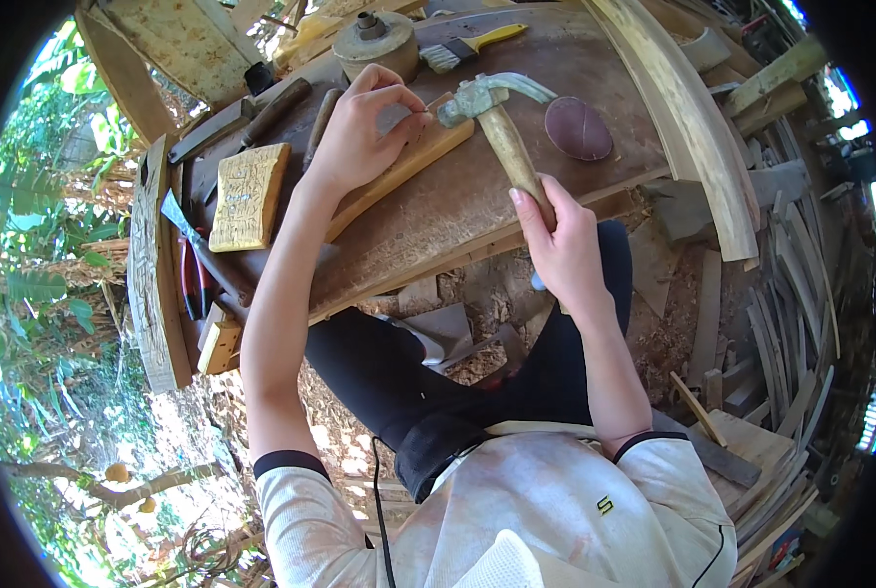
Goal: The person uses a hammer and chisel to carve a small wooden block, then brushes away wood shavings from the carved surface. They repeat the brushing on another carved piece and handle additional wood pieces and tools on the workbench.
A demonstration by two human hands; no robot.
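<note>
My right hand [565, 235] is wrapped round the wooden handle of a claw hammer [506, 137]. The hammer's metal head hangs just right of my left fingers, its claw pointing right. My left hand [374, 127] has thumb and forefinger pinched together over the far end of a narrow wooden strip [408, 174]. Whatever is in that pinch, if anything, is too small to make out. The strip lies slantwise on the brown workbench [408, 245], partly hidden behind my left wrist and forearm.
Left on the bench lie a carved wooden block [249, 198], a chisel [198, 235], red-handled pliers [195, 279] and a dark-handled tool [276, 111]. A yellow-handled paintbrush [472, 47] and a round pot-like object [376, 47] sit at the back. A maroon oval [578, 128] lies right, before long planks [693, 118].
</note>
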